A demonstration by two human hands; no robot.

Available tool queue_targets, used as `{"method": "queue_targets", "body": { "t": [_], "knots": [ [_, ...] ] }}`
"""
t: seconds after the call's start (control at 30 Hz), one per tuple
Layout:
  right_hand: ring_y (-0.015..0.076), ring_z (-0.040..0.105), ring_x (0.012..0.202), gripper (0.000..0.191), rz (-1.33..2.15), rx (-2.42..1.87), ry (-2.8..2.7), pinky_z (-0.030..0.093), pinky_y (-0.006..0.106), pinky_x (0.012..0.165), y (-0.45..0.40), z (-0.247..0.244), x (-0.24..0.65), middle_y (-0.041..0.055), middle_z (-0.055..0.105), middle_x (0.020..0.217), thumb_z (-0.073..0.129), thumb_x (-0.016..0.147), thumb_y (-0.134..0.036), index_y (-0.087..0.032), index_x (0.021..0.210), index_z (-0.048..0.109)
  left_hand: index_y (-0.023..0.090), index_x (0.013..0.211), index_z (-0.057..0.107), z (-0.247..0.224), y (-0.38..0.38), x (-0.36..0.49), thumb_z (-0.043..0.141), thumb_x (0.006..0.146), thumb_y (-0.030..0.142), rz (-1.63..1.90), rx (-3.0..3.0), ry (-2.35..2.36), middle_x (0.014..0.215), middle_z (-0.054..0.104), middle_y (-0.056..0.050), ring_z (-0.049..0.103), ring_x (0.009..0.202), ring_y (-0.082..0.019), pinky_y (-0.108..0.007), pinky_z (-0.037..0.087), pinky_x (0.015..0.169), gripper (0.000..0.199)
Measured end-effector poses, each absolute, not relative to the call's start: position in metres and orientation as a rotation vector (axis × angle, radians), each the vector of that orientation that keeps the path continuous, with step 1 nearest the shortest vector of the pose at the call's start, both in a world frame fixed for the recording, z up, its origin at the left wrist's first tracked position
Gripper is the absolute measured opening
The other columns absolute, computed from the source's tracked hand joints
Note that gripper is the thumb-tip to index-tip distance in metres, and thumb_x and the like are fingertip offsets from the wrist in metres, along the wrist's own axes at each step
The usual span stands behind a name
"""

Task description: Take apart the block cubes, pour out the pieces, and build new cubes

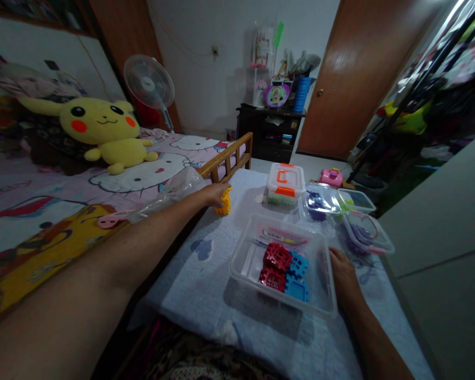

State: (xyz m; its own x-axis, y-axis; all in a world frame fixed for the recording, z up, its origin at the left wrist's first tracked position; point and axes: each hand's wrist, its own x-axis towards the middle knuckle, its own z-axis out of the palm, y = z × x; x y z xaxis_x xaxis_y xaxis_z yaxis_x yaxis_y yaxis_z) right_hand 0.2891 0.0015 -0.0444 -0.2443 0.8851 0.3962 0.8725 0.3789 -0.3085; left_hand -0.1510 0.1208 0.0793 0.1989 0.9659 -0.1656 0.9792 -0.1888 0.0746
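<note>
My left hand [217,195] reaches out to the far left side of the table, its fingers closed on yellow toy blocks [224,202]. At the right wall of a clear plastic box [241,277], my right hand [340,272] grips its side, with the fingertips partly hidden. Inside that box lie red blocks [276,257] and blue blocks [296,289], square with notched edges. A printed paper slip [285,238] shows near the box's far wall.
Beyond the box stand a lidded container with orange clips [285,179], a container of dark blue pieces [315,206] and one of purple pieces [356,237]. Left of the cloth-covered table [190,301] are a bed with a wooden rail [225,158] and a clear plastic bag [178,192].
</note>
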Motion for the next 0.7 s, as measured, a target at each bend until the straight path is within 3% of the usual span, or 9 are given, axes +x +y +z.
{"method": "queue_targets", "body": {
  "t": [0.27, 0.37, 0.47, 0.7],
  "knots": [
    [0.0297, 0.062, 0.102, 0.033, 0.025, -1.519, -2.130, 0.049, 0.046, 0.091, 0.001, -0.044, 0.287, 0.0165, 0.067, 0.112, 0.042, 0.085, -0.023, -0.014, 0.103, 0.068, 0.018, 0.137, 0.046, 0.079, 0.123, -0.154, 0.073, 0.062, 0.018, -0.128, 2.329, 1.906, 0.135, 0.061, -0.009, 0.057, 0.123, -0.026, -0.026, 0.045, 0.100, 0.080],
    [0.0304, 0.062, 0.103, 0.034, 0.027, -1.510, -2.126, 0.049, 0.046, 0.091, 0.002, -0.045, 0.288, 0.0175, 0.067, 0.112, 0.041, 0.086, -0.025, -0.013, 0.102, 0.068, 0.014, 0.140, 0.042, 0.087, 0.121, -0.154, 0.072, 0.063, 0.020, -0.128, 2.346, 1.909, 0.136, 0.059, -0.012, 0.057, 0.123, -0.027, -0.028, 0.044, 0.101, 0.083],
    [0.0308, 0.062, 0.102, 0.034, 0.027, -1.509, -2.130, 0.049, 0.046, 0.091, 0.001, -0.045, 0.288, 0.0180, 0.067, 0.112, 0.041, 0.086, -0.025, -0.013, 0.103, 0.068, 0.009, 0.142, 0.040, 0.107, 0.114, -0.149, 0.072, 0.064, 0.020, -0.075, 2.417, 1.880, 0.138, 0.057, -0.016, 0.056, 0.125, -0.028, -0.028, 0.043, 0.103, 0.085],
    [0.0292, 0.062, 0.103, 0.032, 0.034, -1.537, -2.116, 0.048, 0.045, 0.091, -0.001, -0.042, 0.285, 0.0159, 0.067, 0.113, 0.042, 0.085, -0.023, -0.015, 0.103, 0.068, 0.016, 0.143, 0.038, 0.177, 0.059, -0.102, 0.070, 0.069, 0.022, 0.093, 2.639, 1.556, 0.140, 0.055, -0.013, 0.054, 0.124, -0.027, -0.033, 0.042, 0.103, 0.081]
  ]
}}
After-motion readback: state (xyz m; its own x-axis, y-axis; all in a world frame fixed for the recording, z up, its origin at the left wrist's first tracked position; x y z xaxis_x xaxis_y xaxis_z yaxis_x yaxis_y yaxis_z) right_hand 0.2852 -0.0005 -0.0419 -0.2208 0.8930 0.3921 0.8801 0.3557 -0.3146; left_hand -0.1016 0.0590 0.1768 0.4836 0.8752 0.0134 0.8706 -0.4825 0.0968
